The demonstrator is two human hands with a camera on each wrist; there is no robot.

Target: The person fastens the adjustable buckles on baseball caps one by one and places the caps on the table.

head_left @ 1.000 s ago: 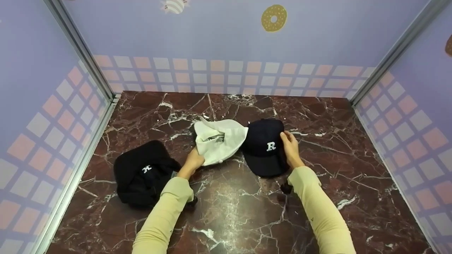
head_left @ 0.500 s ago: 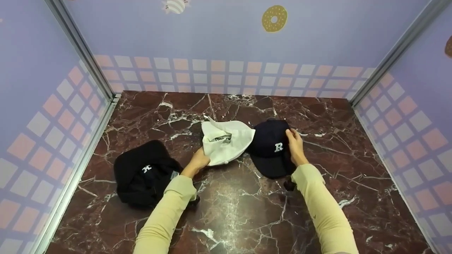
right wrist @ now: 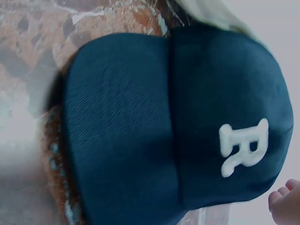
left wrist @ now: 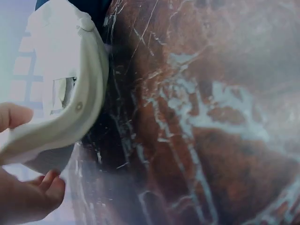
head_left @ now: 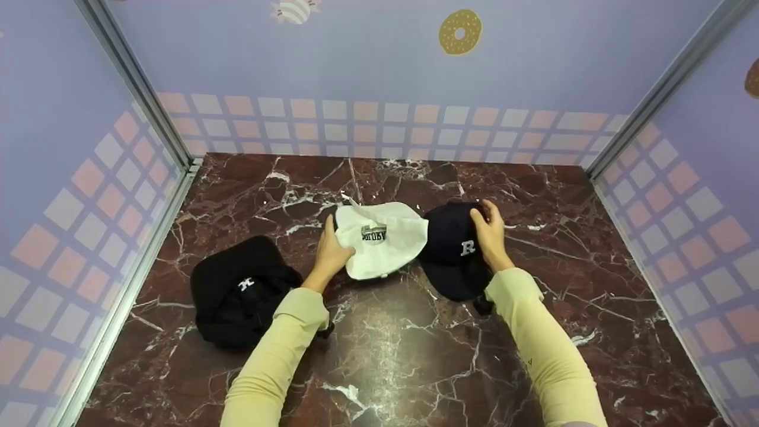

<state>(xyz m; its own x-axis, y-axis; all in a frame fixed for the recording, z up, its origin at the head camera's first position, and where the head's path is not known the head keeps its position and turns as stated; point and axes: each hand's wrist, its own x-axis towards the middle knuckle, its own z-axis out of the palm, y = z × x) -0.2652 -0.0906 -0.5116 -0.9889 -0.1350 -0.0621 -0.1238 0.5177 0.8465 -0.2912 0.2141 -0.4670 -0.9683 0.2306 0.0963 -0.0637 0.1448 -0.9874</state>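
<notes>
Lying near the far tabletop (head_left: 611, 284) edge (head view), the white cap (head_left: 382, 255) is touching the navy cap (head_left: 447, 237). Left wrist view: the left hand (left wrist: 29, 199) is pinching the white cap's rim. Right wrist view: the right hand (right wrist: 288, 205) is sitting half curled by the navy crown, hold unclear; slackness may be risking slippage.

Red-brown marbled tabletop (head_left: 427, 356). Lilac back wall (head_left: 356, 65): gold donut print (head_left: 448, 40) up top, pink-and-white check band (head_left: 366, 110) at bottom. Grey corner posts (head_left: 134, 83) both sides.
</notes>
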